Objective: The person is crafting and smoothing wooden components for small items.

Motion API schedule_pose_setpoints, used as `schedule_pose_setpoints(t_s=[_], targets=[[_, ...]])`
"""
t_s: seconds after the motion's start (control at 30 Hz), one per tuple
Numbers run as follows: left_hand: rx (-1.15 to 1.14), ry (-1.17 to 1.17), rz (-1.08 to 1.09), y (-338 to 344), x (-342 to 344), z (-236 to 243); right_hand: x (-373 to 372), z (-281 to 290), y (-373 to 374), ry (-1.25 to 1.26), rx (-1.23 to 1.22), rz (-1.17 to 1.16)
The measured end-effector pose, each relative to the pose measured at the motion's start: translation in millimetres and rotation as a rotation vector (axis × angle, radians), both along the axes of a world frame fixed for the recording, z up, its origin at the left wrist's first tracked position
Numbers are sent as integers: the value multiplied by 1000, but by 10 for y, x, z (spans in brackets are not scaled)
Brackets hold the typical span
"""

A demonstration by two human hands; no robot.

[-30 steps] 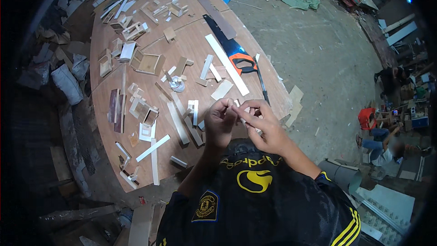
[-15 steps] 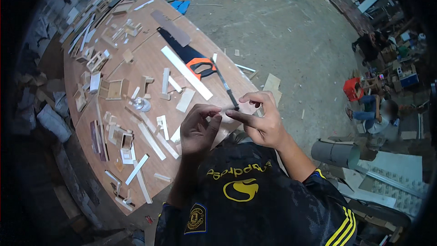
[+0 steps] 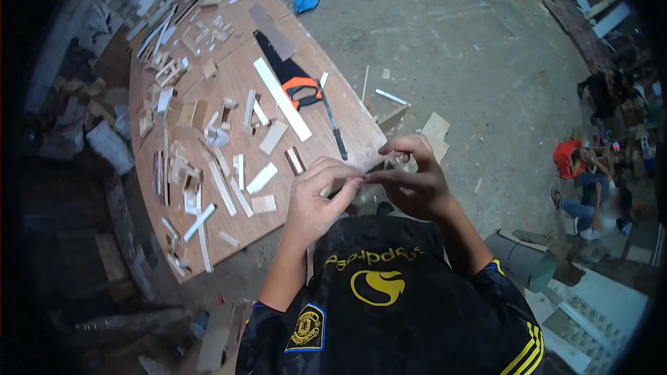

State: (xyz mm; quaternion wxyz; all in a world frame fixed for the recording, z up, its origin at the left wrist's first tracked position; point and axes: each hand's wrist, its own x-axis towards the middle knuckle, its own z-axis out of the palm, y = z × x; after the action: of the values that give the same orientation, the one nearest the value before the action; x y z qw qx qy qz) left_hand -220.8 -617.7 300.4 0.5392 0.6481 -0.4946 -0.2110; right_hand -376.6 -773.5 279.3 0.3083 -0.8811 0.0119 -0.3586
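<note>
My left hand (image 3: pixel 316 198) and my right hand (image 3: pixel 425 184) meet fingertip to fingertip above the near edge of the wooden table. Thumb and fingers of the left are pinched together. The right thumb and a finger press in against them, its other fingers curled. Whatever sits between the fingertips is too small to make out. Just beyond them lies a slender dark tool (image 3: pixel 337 135). Farther off rests a handsaw (image 3: pixel 303 92) with an orange and black handle, beside a long white strip (image 3: pixel 283 101). A small brown block with a pale top (image 3: pixel 294 160) is near my left hand.
The table (image 3: pixel 229 236) carries scattered wood strips, small wooden box frames (image 3: pixel 186 112) and a clear plastic container (image 3: pixel 217 137). Offcuts (image 3: pixel 435 128) and a blue cloth-like thing (image 3: pixel 308 0) lie on the floor. A seated person (image 3: pixel 594 201) is at the right, near a red container (image 3: pixel 567 158).
My view has shifted, so the table sits farther left. My fingertips have come together, and the small brown block beside my left hand has come into sight.
</note>
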Motion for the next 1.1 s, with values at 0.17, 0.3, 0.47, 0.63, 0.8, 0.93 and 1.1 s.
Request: schedule_pose_setpoints(t_s=[0.17,0.3,0.47,0.63,0.8,0.93,1.1], targets=[[65,-25,83,-43,-387,-4,-163,-93,-117,88,328,183],[97,-49,175,4,-589,27,-196,-107,-170,188,461,319],[216,-30,193,163,-701,44,-191,-118,-178,254,392,442],[320,-8,295,293,-857,-118,-167,-354,-11,107,289,542],[304,83,428,462,-1006,-398,-151,-408,163,374,530,574],[257,78,492,516,-885,-487,8,-472,237,306,515,499],[175,272,516,572,-531,-540,243,-307,237,511,773,480]])
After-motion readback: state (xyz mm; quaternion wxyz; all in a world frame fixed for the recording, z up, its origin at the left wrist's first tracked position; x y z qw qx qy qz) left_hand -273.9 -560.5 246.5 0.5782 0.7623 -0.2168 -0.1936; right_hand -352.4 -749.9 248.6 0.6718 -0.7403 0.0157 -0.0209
